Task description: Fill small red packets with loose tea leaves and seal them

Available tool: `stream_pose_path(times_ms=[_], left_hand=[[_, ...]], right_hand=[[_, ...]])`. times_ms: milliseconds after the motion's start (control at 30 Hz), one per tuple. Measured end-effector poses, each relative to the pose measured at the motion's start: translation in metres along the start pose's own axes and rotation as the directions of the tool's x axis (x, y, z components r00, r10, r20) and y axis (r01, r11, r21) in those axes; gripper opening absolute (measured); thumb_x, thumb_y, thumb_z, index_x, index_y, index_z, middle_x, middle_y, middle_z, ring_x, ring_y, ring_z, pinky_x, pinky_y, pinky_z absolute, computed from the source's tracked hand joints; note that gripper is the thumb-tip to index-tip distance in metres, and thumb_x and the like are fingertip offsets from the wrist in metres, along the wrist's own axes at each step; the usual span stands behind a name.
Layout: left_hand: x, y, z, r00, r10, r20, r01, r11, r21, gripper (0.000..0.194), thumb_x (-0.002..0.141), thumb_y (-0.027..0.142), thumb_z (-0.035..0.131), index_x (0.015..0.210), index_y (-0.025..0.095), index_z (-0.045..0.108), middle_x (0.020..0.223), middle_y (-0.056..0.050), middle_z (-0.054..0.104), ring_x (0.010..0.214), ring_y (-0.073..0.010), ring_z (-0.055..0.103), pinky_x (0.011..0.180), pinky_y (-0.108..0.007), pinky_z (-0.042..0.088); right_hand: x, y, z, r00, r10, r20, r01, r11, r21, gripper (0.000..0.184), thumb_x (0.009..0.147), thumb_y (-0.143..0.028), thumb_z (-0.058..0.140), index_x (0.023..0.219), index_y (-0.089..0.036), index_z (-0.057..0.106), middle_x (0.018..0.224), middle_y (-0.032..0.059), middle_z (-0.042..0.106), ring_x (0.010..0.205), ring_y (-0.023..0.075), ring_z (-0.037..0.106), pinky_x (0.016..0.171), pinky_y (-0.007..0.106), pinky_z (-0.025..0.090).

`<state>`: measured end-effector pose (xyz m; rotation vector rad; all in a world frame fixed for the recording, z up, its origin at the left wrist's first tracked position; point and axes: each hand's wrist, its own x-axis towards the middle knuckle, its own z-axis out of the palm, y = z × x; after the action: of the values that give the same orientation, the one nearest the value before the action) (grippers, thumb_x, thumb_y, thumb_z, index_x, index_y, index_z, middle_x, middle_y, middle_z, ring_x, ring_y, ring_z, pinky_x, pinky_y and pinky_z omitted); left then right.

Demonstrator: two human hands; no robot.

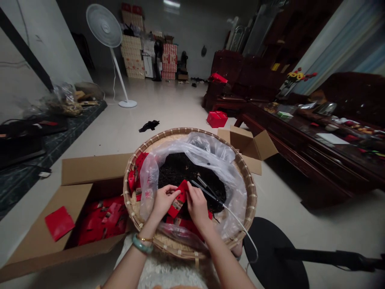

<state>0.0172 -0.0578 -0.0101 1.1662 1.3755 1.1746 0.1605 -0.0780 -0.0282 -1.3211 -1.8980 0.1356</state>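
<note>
Centrally, a round bamboo basket (250, 192) cradles dark loose tea (180, 172); over it, the left hand (164, 200) and right hand (197, 204) pinch a light, floppy red foil packet (180, 196), easiest held by its edges, just beside a black heat sealer (207, 188).

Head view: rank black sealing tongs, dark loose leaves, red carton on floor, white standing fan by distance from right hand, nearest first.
From the right hand:
1. Black sealing tongs: just beyond the hand, on its far side.
2. Dark loose leaves: ahead, inside the plastic liner in the basket.
3. Red carton: on the floor past the basket.
4. White standing fan: far back, left, near the wall.
</note>
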Motion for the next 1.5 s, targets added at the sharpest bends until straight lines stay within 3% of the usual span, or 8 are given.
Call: stream_pose_path(times_ms=[233,367,567,733,900,1167,1333,1500], left_hand=[[-0.003,0.001,0.000,0.998,-0.067,-0.020,0.065,0.992,-0.104,0.021,0.056,0.029,0.071,0.069,0.013,0.066,0.057,-0.001,0.064,0.050,-0.0116,0.056,0.048,-0.021,0.045],[-0.004,0.000,-0.002,0.998,-0.061,-0.020,0.058,0.991,-0.123,0.022,0.056,0.029,0.071,0.069,0.012,0.066,0.061,-0.003,0.066,0.053,-0.0124,0.058,0.050,-0.021,0.046],[-0.009,-0.008,-0.004,0.996,-0.059,0.066,0.063,0.996,-0.061,0.020,0.057,0.028,0.070,0.070,0.013,0.066,0.062,-0.002,0.066,0.057,-0.0133,0.059,0.056,-0.023,0.047],[-0.013,-0.018,-0.010,0.964,-0.090,0.251,0.071,0.994,0.085,0.030,0.062,0.029,0.067,0.088,0.012,0.065,0.050,0.003,0.060,0.047,-0.0128,0.056,0.049,-0.023,0.043],[-0.005,-0.013,-0.015,0.983,0.005,0.181,-0.027,0.992,0.121,0.031,0.066,0.034,0.067,0.090,0.014,0.067,0.080,-0.005,0.071,0.075,-0.0185,0.065,0.068,-0.027,0.050],[0.016,0.007,-0.014,0.965,-0.184,0.185,0.242,0.895,-0.374,0.028,0.074,0.035,0.064,0.090,0.012,0.060,0.085,-0.009,0.070,0.069,-0.0180,0.069,0.059,-0.026,0.054],[0.013,0.012,-0.018,0.949,-0.177,0.261,0.277,0.861,-0.426,0.030,0.077,0.031,0.064,0.099,0.012,0.058,0.100,-0.012,0.068,0.077,-0.0195,0.069,0.069,-0.031,0.056],[0.016,0.006,-0.016,0.949,-0.176,0.263,0.295,0.794,-0.532,0.037,0.085,0.043,0.051,0.104,0.013,0.054,0.106,-0.015,0.066,0.081,-0.0223,0.069,0.072,-0.039,0.056]], right_hand=[[-0.010,-0.015,0.002,0.999,-0.022,0.034,0.026,0.993,-0.117,0.062,0.084,-0.006,0.035,0.143,-0.012,0.021,0.130,0.0208,0.045,0.113,0.0279,0.045,0.089,0.044,0.046],[-0.013,-0.021,0.001,0.998,-0.045,0.044,0.051,0.989,-0.137,0.055,0.084,-0.006,0.036,0.138,-0.017,0.034,0.135,0.0193,0.038,0.117,0.0280,0.041,0.089,0.045,0.045],[-0.002,-0.018,-0.011,0.997,0.062,-0.042,-0.067,0.990,-0.126,0.020,0.088,-0.023,0.047,0.093,-0.015,0.064,0.093,0.0126,0.054,0.087,0.0224,0.048,0.075,0.037,0.046],[-0.005,-0.003,-0.018,0.981,0.071,0.181,-0.071,0.997,-0.006,0.017,0.086,-0.021,0.050,0.070,-0.019,0.058,0.070,0.0036,0.053,0.072,0.0183,0.048,0.064,0.029,0.040],[-0.001,0.008,-0.024,0.943,0.327,0.053,-0.330,0.943,0.048,0.021,0.085,-0.026,0.048,0.065,-0.019,0.047,0.066,0.0000,0.045,0.062,0.0151,0.045,0.059,0.027,0.037],[0.043,0.003,-0.021,0.947,0.315,0.058,-0.320,0.916,0.241,0.020,0.077,-0.030,0.056,0.060,-0.019,0.055,0.065,-0.0005,0.046,0.062,0.0141,0.047,0.059,0.025,0.038],[0.052,0.004,-0.017,0.957,0.291,0.019,-0.284,0.918,0.277,0.025,0.076,-0.034,0.059,0.055,-0.020,0.060,0.057,0.0004,0.049,0.064,0.0162,0.048,0.059,0.026,0.039],[0.049,0.001,-0.008,0.961,0.271,0.050,-0.263,0.848,0.460,0.015,0.078,-0.032,0.057,0.077,-0.019,0.063,0.076,0.0039,0.063,0.073,0.0178,0.055,0.070,0.031,0.044]])
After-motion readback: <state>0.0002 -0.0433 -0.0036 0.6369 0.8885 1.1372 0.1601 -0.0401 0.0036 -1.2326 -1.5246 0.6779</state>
